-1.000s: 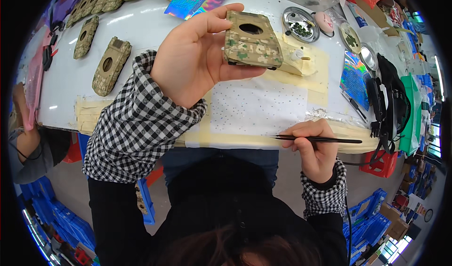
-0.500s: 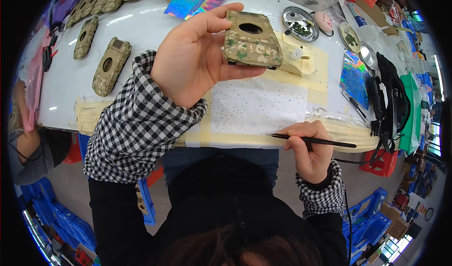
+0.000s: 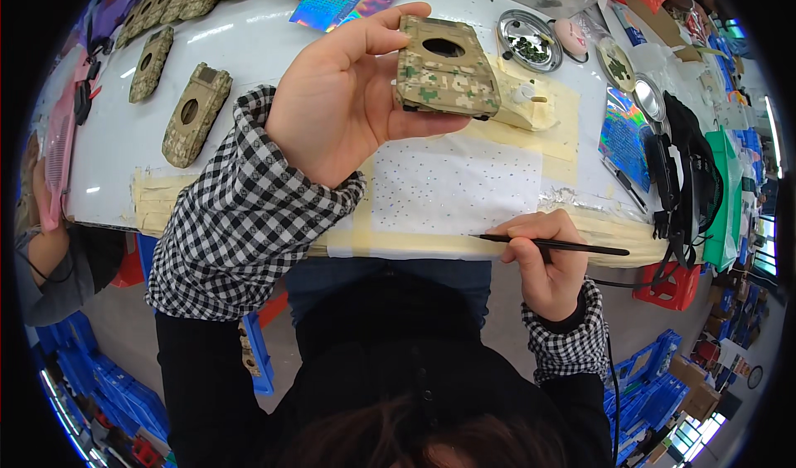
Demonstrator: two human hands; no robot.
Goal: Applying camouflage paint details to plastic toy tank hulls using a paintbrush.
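My left hand point(image 3: 344, 95) grips a camouflage-patterned toy tank hull point(image 3: 452, 82) by its sides, above the work surface. The hull has a round hole in its top, and its pattern is tan, brown and green. A thin black paintbrush point(image 3: 572, 245) is pinched in my right hand point(image 3: 547, 261), its tip pointing left over the near edge of a white sheet point(image 3: 448, 186) with scattered small specks. Hull and brush are well apart. Two similar hulls, one of them the nearer hull point(image 3: 196, 116), lie on the table to the left.
More hulls point(image 3: 186, 0) line the table's far left. At the right are a round metal dish point(image 3: 529, 41) with dark green bits, a small white bottle point(image 3: 523, 93), iridescent sheets point(image 3: 623, 140), a pen-like tool point(image 3: 623, 184) and a black bag point(image 3: 692, 161). Another person's arm point(image 3: 46, 236) shows at left.
Almost nothing differs. The hull in my left hand has tilted very slightly, and the brush has shifted a few pixels to the right.
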